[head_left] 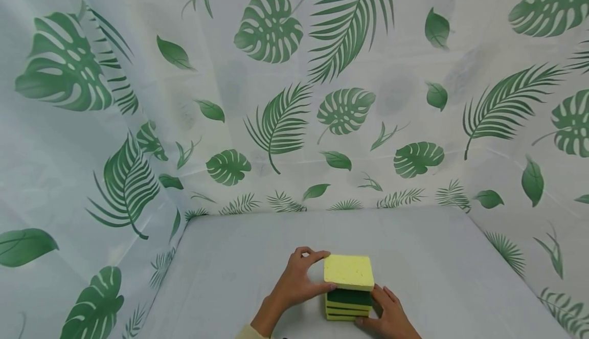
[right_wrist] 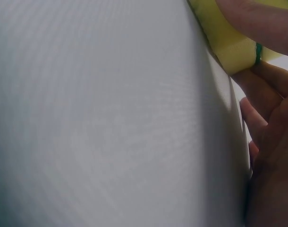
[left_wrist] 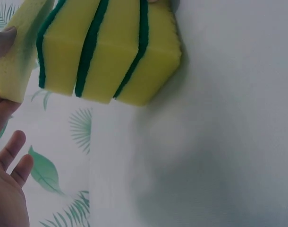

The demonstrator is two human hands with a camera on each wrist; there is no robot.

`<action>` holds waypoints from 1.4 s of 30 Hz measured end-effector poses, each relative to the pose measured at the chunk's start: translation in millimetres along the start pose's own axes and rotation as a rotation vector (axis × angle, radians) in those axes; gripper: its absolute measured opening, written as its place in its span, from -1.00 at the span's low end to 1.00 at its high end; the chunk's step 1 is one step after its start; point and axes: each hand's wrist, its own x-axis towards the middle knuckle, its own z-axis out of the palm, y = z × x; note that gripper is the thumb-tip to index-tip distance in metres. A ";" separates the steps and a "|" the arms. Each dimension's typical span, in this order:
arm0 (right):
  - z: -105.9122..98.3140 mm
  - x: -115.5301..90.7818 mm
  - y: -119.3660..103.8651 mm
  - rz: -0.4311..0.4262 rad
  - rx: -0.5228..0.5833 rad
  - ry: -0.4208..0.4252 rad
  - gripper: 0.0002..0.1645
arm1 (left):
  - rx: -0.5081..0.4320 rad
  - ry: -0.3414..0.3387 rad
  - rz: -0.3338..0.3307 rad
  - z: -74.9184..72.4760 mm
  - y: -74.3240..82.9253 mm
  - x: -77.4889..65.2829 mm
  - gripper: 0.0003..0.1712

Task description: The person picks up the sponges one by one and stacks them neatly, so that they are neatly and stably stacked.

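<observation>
A yellow sponge (head_left: 348, 271) is pinched between the thumb and a finger of my left hand (head_left: 296, 280), just above a stack of sponges (head_left: 348, 309). In the left wrist view a narrow gap parts this held sponge (left_wrist: 16, 61) from the stack (left_wrist: 108, 56) of three yellow sponges, each with a dark green scouring layer. My right hand (head_left: 388, 313) grips the stack low on its right side. Its thumb lies across the yellow face of a sponge (right_wrist: 231, 52) in the right wrist view, with fingers behind.
The stack stands on a pale grey tabletop (head_left: 248, 257) near its front. A white curtain (head_left: 391, 98) printed with green leaves hangs behind the table and along both sides.
</observation>
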 end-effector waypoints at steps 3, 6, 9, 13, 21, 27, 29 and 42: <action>0.6 -0.5 -0.1 -0.016 0.011 0.007 0.16 | 0.009 -0.002 0.012 1.5 -0.5 -2.6 -0.19; 0.3 -1.0 0.2 -0.028 0.017 0.012 0.16 | 0.025 -0.001 0.029 3.2 -1.3 -5.7 -0.19; -0.3 -0.9 1.2 -0.037 0.015 0.011 0.18 | 0.033 0.010 0.041 5.4 -1.9 -9.2 -0.20; -1.8 -1.0 0.9 -0.026 -0.001 0.009 0.24 | 0.037 0.030 0.053 8.9 -2.0 -13.5 -0.22; -2.0 -2.4 0.5 -0.030 -0.007 0.007 0.20 | 0.082 0.060 0.081 12.8 -2.7 -17.0 -0.18; -1.0 -4.6 -0.9 -0.024 0.004 0.017 0.20 | 0.093 0.070 0.095 13.1 -1.8 -18.9 -0.20; -0.6 -4.8 -2.4 -0.024 0.004 0.022 0.22 | 0.094 0.074 0.101 13.4 -1.9 -19.5 -0.21; 2.9 -4.5 -5.7 -0.025 -0.017 0.038 0.27 | 0.055 0.020 0.058 14.0 2.9 -21.6 -0.16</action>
